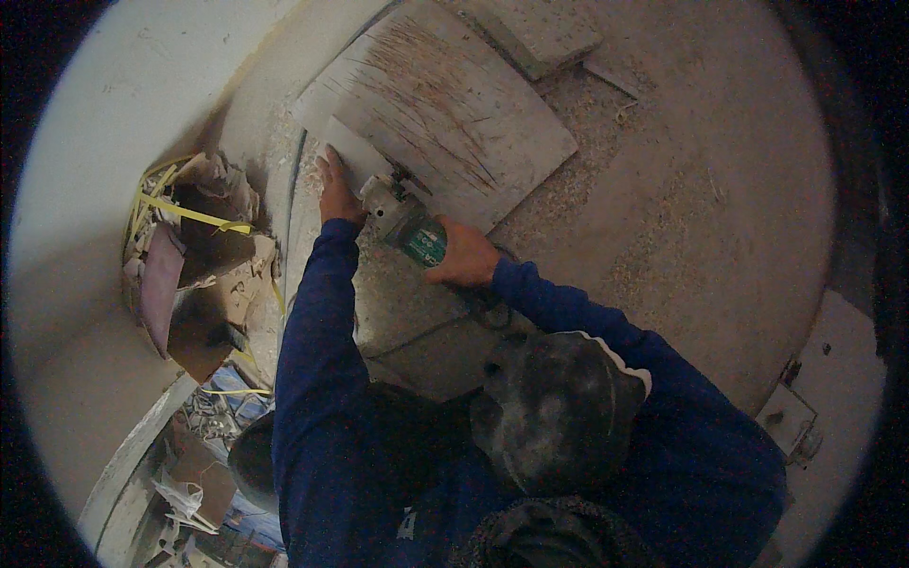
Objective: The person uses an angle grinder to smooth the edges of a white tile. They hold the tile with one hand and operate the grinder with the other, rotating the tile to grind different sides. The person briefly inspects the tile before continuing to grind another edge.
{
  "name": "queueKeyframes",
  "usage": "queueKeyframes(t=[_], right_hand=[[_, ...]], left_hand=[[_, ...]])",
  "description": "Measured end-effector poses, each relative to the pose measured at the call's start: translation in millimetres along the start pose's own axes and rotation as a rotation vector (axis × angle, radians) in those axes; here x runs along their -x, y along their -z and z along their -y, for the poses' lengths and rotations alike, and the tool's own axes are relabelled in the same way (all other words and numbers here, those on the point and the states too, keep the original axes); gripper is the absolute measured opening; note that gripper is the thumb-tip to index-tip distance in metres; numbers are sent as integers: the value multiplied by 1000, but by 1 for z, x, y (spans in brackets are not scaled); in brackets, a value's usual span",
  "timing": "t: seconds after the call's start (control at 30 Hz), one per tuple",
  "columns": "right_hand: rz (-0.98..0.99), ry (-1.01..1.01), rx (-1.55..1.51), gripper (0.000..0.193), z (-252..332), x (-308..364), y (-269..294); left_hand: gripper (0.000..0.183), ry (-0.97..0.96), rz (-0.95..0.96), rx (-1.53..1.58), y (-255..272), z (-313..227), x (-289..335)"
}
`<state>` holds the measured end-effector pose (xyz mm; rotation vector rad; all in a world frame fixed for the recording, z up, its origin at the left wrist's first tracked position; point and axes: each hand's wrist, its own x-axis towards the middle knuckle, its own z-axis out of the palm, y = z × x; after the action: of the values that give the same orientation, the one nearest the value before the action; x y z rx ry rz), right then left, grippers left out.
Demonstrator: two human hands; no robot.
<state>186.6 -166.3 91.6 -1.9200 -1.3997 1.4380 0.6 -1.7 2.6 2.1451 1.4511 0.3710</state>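
My right hand (464,254) is wrapped around the green body of an angle grinder (417,235). The grinder's metal head (381,199) points up and left, and its disc is hard to make out at the edge of a pale tile piece (352,153). Stretched fingers of my left hand (339,197) rest along the left edge of that piece, close to the grinder head; the thumb is not clearly visible. Under the piece lies a larger grey slab (502,123) scored with many brownish cut lines.
Another slab (544,38) lies at the far side. Crumbs and dust cover the concrete floor (701,170). At left stand a torn cardboard box (204,275) and yellow strapping (194,213) beside a pale wall (85,189). A metal plate (788,417) is at lower right.
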Motion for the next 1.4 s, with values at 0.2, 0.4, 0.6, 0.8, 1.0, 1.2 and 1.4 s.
queueKeyframes(t=[0.2, 0.4, 0.6, 0.8, 1.0, 1.2, 1.4], right_hand=[[13, -8, -8, 81, 3, 0, 3], [5, -26, 15, 86, 4, 2, 3], [15, -18, 20, 87, 2, -1, 1], [35, -15, 39, 85, 2, -1, 3], [39, -4, 15, 85, 5, -1, 5], [14, 22, 4, 85, 7, 1, 7], [13, 24, 18, 84, 4, -2, 5]], left_hand=[[110, -12, 3, 13, -3, 4, 1], [107, 37, 29, 10, -4, 4, -2], [108, 56, 64, -25, 4, -4, 1], [109, 107, 60, -10, 6, -10, 1], [109, 110, 76, -21, 4, -8, -3], [109, 22, 34, -38, 5, -7, 2], [110, 78, 59, -27, 1, -5, 0]])
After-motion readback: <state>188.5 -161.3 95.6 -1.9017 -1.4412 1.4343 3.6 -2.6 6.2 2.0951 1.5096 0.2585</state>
